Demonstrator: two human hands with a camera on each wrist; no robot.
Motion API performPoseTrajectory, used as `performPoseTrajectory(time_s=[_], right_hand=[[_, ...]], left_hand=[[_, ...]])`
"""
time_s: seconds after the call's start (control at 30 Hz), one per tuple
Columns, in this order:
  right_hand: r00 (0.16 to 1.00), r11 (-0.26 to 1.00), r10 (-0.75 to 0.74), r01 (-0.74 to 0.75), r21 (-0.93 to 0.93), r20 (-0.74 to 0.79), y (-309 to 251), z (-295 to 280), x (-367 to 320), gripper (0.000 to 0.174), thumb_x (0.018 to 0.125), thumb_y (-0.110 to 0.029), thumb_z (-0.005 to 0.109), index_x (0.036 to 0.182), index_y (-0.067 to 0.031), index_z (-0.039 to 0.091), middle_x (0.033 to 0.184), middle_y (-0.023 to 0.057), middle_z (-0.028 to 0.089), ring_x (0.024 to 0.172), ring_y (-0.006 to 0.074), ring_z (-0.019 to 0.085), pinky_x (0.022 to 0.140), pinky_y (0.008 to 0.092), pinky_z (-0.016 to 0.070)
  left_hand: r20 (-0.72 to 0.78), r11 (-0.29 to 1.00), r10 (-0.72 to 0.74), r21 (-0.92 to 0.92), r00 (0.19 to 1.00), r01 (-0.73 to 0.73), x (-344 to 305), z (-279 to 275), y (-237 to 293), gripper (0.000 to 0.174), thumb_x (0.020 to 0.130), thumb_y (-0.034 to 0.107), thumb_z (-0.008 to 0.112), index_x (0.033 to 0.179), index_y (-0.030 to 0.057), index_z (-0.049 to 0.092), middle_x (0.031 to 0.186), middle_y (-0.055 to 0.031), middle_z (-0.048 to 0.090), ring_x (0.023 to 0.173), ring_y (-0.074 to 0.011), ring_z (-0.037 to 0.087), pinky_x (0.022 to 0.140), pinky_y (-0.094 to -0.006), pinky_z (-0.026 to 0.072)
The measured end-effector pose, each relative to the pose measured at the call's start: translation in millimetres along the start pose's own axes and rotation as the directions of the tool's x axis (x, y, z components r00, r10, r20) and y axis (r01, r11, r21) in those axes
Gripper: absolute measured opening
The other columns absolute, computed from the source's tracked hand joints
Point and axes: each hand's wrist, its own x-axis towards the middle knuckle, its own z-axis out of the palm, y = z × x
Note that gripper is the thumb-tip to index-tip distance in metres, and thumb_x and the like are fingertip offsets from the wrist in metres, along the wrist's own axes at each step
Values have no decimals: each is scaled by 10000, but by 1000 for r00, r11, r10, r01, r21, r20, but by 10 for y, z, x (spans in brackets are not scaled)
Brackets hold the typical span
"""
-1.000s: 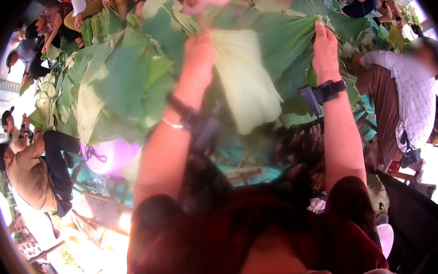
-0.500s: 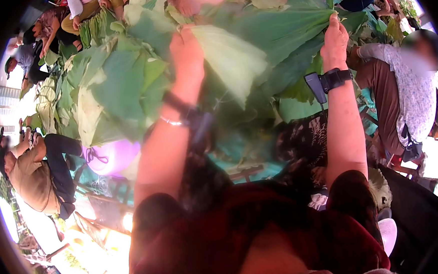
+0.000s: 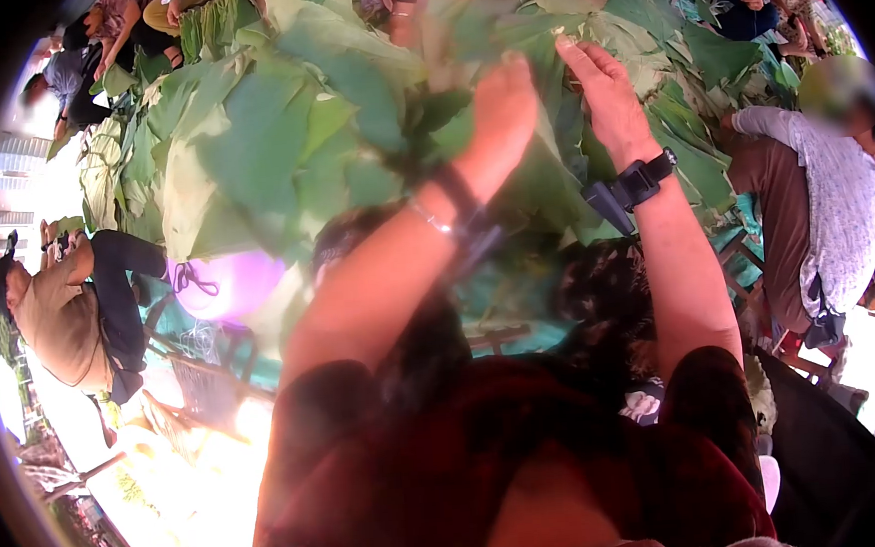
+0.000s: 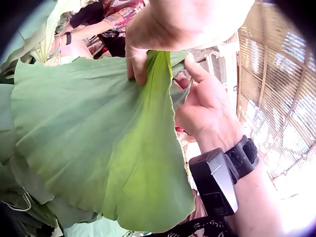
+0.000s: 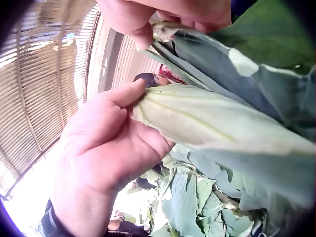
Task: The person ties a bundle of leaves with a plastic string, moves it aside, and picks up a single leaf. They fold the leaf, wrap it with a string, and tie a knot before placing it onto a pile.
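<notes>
A large green lotus leaf (image 4: 98,128) hangs folded from my left hand (image 3: 503,114), whose thumb and fingers pinch its gathered top edge. My right hand (image 3: 609,103) is close beside it, slightly to the right, and pinches another part of the leaf edge. In the right wrist view, a pale folded part of leaf (image 5: 192,113) runs from the left thumb, while the right fingers grip layered leaf edges above it. Both hands are raised over a broad pile of lotus leaves (image 3: 260,154).
A purple bag (image 3: 226,286) with a dark cord stands left of the pile. One person in a patterned shirt (image 3: 824,210) sits at the right, another in a brown shirt (image 3: 60,322) at the left. More people sit along the far side.
My hands were wide apart with the leaf spread between them. The left hand has swung right and the right hand left, bringing them together and folding the leaf.
</notes>
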Motion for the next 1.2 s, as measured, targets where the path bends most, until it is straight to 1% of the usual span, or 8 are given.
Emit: performPoseTrajectory(time_s=[0.07, 0.27, 0.37, 0.77, 0.87, 0.97, 1.07, 1.2], right_hand=[[993, 1000, 3, -3, -3, 122, 23, -61, 32, 375, 897, -368, 671, 1091, -47, 657, 939, -4, 620, 840, 91, 527, 749, 239, 414], [964, 999, 38, -37, -10, 261, -21, -115, 37, 325, 874, -283, 718, 1141, -107, 663, 891, -67, 595, 806, 64, 535, 718, 208, 393], [969, 997, 7, 12, -76, 245, 6, -126, 55, 378, 857, -242, 733, 1196, -97, 650, 899, -61, 598, 806, 76, 553, 711, 218, 411], [935, 901, -47, 191, -389, 351, -155, -274, 98, 384, 817, -187, 749, 1178, -93, 658, 897, -50, 572, 788, 79, 564, 704, 221, 443], [949, 929, 28, 91, -358, 314, -198, -302, 140, 408, 816, -235, 749, 1188, -101, 648, 936, -47, 598, 850, 78, 574, 719, 226, 447], [951, 953, 86, 8, -302, 296, -206, -313, 182, 566, 780, -328, 764, 1247, -52, 602, 1048, 49, 635, 894, 150, 620, 785, 275, 476], [940, 950, 120, -15, -311, 320, -121, -322, 253, 677, 763, -387, 772, 1289, -13, 565, 1125, 108, 636, 902, 196, 642, 817, 303, 491], [944, 928, 166, -52, -368, 284, -138, -268, 249, 481, 862, -315, 716, 1230, -27, 602, 1102, 36, 637, 971, 124, 601, 845, 283, 518]], left_hand=[[75, 991, -72, -109, 995, 80, 103, -30, -158, 391, 1026, 319, 439, 935, -15, 622, 832, -42, 609, 711, -118, 519, 632, -297, 427], [77, 953, -95, -283, 993, 113, 61, -49, -109, 417, 993, 290, 438, 874, -79, 590, 808, -191, 635, 757, -286, 594, 679, -424, 448], [233, 938, -80, -312, 969, 152, 70, -131, -120, 354, 1024, 279, 457, 1108, -25, 618, 998, -77, 654, 878, -139, 615, 749, -279, 502], [465, 773, -149, -495, 872, 396, 110, -145, -116, 312, 927, 250, 532, 1143, 32, 588, 1009, -59, 628, 901, -142, 611, 744, -299, 520], [582, 948, -33, -239, 813, 209, 163, -232, -60, 407, 892, 222, 615, 1243, 32, 539, 1051, -47, 616, 916, -115, 597, 784, -284, 502], [589, 940, 274, -333, 760, -81, 21, -154, 157, 564, 845, 179, 697, 1338, 33, 463, 1137, -70, 592, 1009, -143, 582, 893, -301, 471], [479, 889, 434, -93, 763, -448, 1, -46, 7, 636, 833, 133, 713, 1381, 32, 408, 1228, -95, 561, 1117, -191, 555, 989, -334, 431], [456, 942, 228, 121, 860, -313, 30, -46, -10, 559, 881, 153, 662, 1369, 28, 420, 1276, -86, 553, 1153, -189, 537, 987, -331, 438]])
